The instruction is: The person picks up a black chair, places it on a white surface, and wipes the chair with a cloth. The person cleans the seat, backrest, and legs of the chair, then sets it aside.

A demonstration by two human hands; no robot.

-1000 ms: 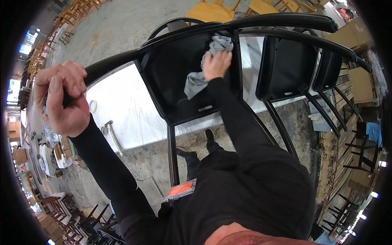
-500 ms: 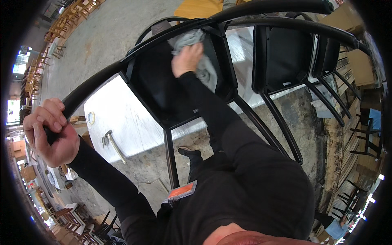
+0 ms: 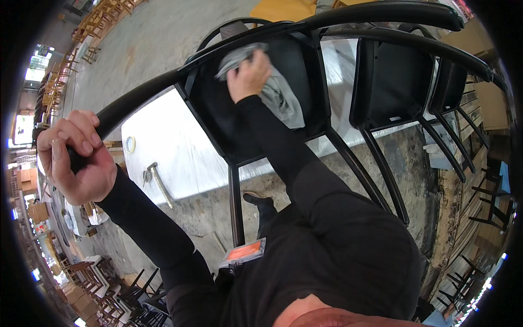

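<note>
A black chair (image 3: 207, 144) lies tipped on a table, the underside of its seat facing me and its legs pointing toward me. My left hand (image 3: 79, 155) is wrapped round the end of the chair's long curved black rail, at the left. Over the seat's underside, my right hand (image 3: 249, 76) presses a grey cloth (image 3: 284, 101). The fingers close on the bunched upper part of the cloth, and its loose end trails to the lower right. Slight blur softens the right fingertips.
Beneath the chair is a plastic-covered white table (image 3: 158, 128), with a hammer (image 3: 160, 185) and a tape roll (image 3: 130, 144) near its left end. A second black chair (image 3: 395, 82) and another stand at the right. Wooden chairs (image 3: 101, 22) line the far left.
My right hand and the cloth have shifted left across the seat's underside, and the cloth's tail has spread out. The whole view has swung slightly; my left hand keeps its grip.
</note>
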